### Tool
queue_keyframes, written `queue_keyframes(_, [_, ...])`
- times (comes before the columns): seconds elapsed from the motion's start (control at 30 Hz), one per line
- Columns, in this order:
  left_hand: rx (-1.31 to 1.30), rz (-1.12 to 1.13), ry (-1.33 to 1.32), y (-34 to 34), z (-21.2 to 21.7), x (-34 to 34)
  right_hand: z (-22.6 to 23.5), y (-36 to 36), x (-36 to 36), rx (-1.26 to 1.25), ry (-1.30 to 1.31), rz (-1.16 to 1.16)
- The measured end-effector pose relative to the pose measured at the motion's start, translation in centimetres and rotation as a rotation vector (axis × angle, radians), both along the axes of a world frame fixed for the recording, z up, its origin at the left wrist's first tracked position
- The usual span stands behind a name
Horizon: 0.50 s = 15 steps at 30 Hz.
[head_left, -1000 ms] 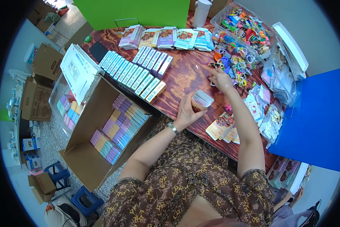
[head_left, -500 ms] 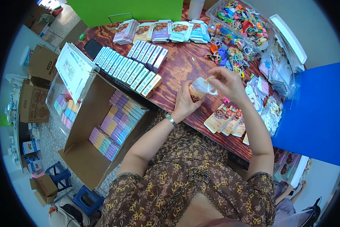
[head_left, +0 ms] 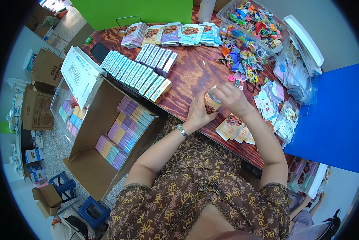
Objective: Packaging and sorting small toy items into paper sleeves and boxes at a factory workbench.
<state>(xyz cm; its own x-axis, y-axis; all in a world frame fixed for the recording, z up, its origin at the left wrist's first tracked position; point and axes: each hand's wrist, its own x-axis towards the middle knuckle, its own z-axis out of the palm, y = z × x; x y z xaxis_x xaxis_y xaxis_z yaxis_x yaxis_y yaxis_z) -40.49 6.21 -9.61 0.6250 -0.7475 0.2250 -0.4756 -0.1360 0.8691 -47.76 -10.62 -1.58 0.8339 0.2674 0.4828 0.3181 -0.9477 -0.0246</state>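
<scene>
Near the table's front edge, my left hand [head_left: 198, 113] is wrapped round a small yellow-orange carton [head_left: 211, 105] that stands upright with its top end open. My right hand [head_left: 234, 99] is at the carton's mouth, fingers bent together and reaching into the top. Whatever those fingers pinch, if anything, is hidden. Beside the carton, partly under my right forearm, several flat yellow-orange cartons [head_left: 229, 128] lie fanned out. Beyond my right hand spreads a pile of colourful hair ties and small trinkets [head_left: 242, 62].
Filled cartons [head_left: 137, 76] stand in rows at the left, with flat carton stacks [head_left: 169, 35] behind. A clear bin [head_left: 223, 26] of trinkets is at the back right, near small cards [head_left: 266, 107] and plastic bags [head_left: 293, 76]. A large cardboard box [head_left: 87, 164] sits left of me.
My right hand has lowered onto the carton's mouth, and the white loop and clear piece seen there earlier are now mostly hidden. The carton has shifted slightly.
</scene>
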Motion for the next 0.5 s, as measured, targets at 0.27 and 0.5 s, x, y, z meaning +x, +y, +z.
queue_keyframes(0.27, [0.0, 0.043, -0.074, -0.6, -0.2, -0.1, -0.7, 1.5, -0.7, 0.241, 0.045, -0.102])
queue_keyframes(0.5, [-0.015, 0.059, -0.156, -0.6, 0.8, 0.1, 0.3, 1.9, -1.9, 0.531, 0.191, -0.191])
